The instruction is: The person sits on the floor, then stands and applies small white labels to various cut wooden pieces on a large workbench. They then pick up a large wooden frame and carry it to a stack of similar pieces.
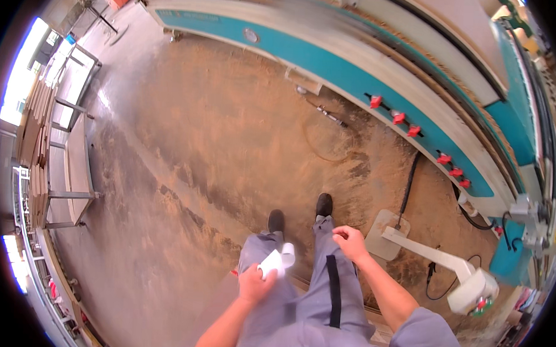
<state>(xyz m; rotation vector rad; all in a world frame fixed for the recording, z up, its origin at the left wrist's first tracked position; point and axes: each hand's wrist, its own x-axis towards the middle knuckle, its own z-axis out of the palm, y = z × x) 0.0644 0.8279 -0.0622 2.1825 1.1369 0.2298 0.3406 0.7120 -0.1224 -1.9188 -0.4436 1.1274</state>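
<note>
My left hand [256, 285] is closed around a white roll-shaped object [278, 260], held in front of my grey trousers. My right hand [349, 240] hangs beside my right thigh with fingers loosely curled and nothing in it. Both black shoes [324, 204] stand on a sawdust-covered concrete floor [230, 128]. A long teal and white machine [357, 71] runs along my right side, about a step from my right hand.
Red knobs [395, 116] line the machine's edge. A white pedestal arm with a control box [471, 287] stands on a floor plate at lower right. A hose and cable [330, 118] lie on the floor. Stacked boards on a metal rack [40, 138] fill the left.
</note>
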